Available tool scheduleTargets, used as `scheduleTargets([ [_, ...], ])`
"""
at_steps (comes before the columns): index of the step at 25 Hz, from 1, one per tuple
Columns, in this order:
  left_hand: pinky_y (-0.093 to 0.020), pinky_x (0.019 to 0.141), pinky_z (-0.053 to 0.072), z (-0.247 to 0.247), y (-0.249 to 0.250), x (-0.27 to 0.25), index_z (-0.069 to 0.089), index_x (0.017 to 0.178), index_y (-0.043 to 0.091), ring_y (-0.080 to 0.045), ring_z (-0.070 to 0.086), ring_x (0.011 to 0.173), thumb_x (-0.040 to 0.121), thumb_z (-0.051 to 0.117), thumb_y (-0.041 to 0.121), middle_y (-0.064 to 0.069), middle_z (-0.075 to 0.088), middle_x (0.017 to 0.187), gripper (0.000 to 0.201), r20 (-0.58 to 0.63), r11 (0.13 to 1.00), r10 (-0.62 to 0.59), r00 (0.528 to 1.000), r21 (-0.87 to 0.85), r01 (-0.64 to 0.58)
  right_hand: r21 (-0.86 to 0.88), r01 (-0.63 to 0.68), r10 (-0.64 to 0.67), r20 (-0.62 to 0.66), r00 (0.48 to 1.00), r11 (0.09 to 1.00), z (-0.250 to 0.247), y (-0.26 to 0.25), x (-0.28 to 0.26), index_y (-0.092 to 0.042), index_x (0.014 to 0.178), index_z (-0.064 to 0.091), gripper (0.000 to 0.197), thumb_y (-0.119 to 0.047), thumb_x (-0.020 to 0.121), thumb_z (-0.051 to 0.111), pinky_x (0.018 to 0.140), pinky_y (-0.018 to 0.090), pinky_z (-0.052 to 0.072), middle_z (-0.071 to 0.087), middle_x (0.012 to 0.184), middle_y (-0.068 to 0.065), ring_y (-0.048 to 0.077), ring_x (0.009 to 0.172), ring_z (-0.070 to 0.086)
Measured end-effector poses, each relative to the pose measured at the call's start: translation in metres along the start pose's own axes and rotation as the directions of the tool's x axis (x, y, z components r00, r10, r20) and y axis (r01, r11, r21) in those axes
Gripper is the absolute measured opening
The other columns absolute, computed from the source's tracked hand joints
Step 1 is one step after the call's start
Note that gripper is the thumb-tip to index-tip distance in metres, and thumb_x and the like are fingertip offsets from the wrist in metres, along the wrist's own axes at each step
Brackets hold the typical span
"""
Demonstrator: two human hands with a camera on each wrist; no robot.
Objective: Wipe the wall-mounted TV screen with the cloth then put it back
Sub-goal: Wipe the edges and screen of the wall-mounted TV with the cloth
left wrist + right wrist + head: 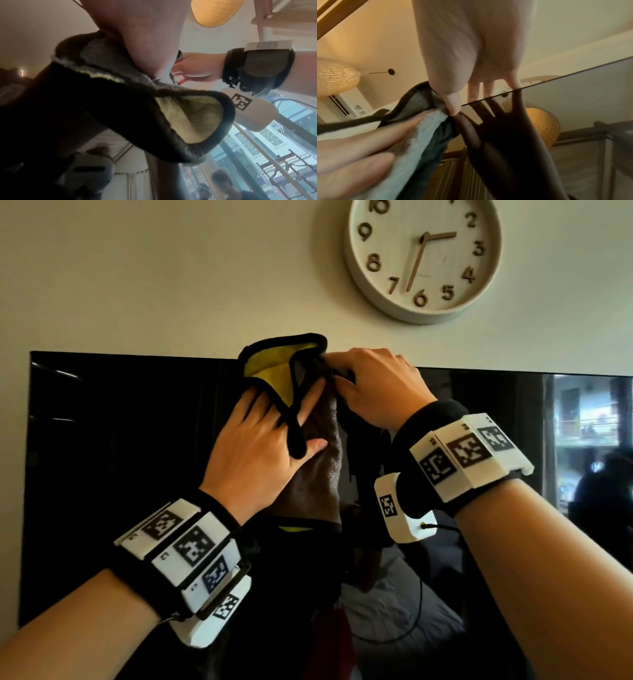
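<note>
The black wall-mounted TV screen (137, 474) fills the lower head view. A grey and yellow cloth (318, 474) with black edging lies against its top edge. My left hand (260, 440) presses the cloth flat on the glass with straight, spread fingers; a yellow flap folds back over them. My right hand (373, 392) pinches the cloth's upper edge between thumb and forefinger. In the right wrist view, my right hand (450, 97) has its thumb on the cloth (419, 132), and its other fingers touch the TV (573, 94) top edge. The left wrist view shows the cloth (188, 121) curled under my palm.
A round white wall clock (423, 258) hangs above the TV, right of my hands. The screen's right part reflects a bright window (582, 419). A woven lamp (334, 77) and an air conditioner (342, 105) are at ceiling level behind me.
</note>
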State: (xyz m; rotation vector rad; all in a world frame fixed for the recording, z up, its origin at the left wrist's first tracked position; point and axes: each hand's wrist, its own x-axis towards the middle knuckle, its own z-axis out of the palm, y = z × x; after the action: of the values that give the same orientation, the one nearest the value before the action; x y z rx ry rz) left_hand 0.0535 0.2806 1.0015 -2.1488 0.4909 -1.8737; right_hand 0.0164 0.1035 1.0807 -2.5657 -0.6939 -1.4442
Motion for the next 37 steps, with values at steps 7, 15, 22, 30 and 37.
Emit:
scheduleTargets([
  [7,-0.046,0.104,0.035,-0.018,-0.080,-0.037,0.004,0.156,0.029,-0.044,0.053,0.107,0.094,0.018,0.063,-0.028,0.060,0.125,0.072,0.159,0.995,-0.080,0.984,0.067,0.071,0.018,-0.068,0.068,0.020,0.997,0.998,0.000,-0.005,0.000,-0.051,0.133,0.045,0.038,-0.032,0.099,0.043,0.098,0.052,0.040,0.060,0.123,-0.004,0.026,0.112,0.054],
  [15,-0.044,0.104,0.037,-0.009,-0.027,-0.020,0.025,0.154,0.020,-0.036,0.055,0.096,0.095,0.039,0.055,-0.016,0.067,0.093,0.069,0.057,1.000,0.029,0.998,-0.013,-0.028,0.064,-0.135,0.132,0.048,0.990,0.989,-0.006,-0.018,0.001,-0.051,0.128,0.050,0.041,-0.023,0.098,0.047,0.099,0.049,0.041,0.064,0.115,-0.009,0.023,0.109,0.054],
  [22,-0.045,0.112,0.033,-0.020,-0.131,-0.075,0.001,0.155,0.034,-0.041,0.044,0.126,0.095,0.019,0.064,-0.020,0.048,0.145,0.070,0.220,0.998,-0.062,0.973,-0.017,0.068,0.133,-0.159,0.160,0.004,0.987,0.978,0.006,-0.057,0.018,-0.047,0.126,0.056,0.035,-0.030,0.096,0.049,0.095,0.041,0.046,0.067,0.100,-0.012,0.022,0.095,0.058],
  [30,-0.043,0.117,0.027,-0.022,-0.147,-0.084,0.001,0.155,0.036,-0.035,0.035,0.139,0.094,0.018,0.066,-0.005,0.018,0.163,0.070,0.198,0.991,-0.066,0.978,-0.104,0.088,-0.106,0.212,-0.211,0.016,0.977,0.972,0.036,-0.088,0.037,-0.052,0.138,0.036,0.045,-0.042,0.096,0.050,0.068,0.031,0.039,0.057,0.127,-0.018,0.018,0.106,0.058],
  [37,-0.042,0.111,0.032,-0.016,-0.131,-0.059,0.007,0.156,0.027,-0.036,0.051,0.120,0.096,0.020,0.063,-0.016,0.055,0.138,0.071,0.183,1.000,0.012,0.983,0.015,-0.015,-0.101,0.216,-0.220,-0.025,0.975,0.971,0.038,-0.089,0.037,-0.051,0.136,0.041,0.044,-0.044,0.094,0.052,0.053,0.025,0.030,0.062,0.122,-0.019,0.019,0.091,0.061],
])
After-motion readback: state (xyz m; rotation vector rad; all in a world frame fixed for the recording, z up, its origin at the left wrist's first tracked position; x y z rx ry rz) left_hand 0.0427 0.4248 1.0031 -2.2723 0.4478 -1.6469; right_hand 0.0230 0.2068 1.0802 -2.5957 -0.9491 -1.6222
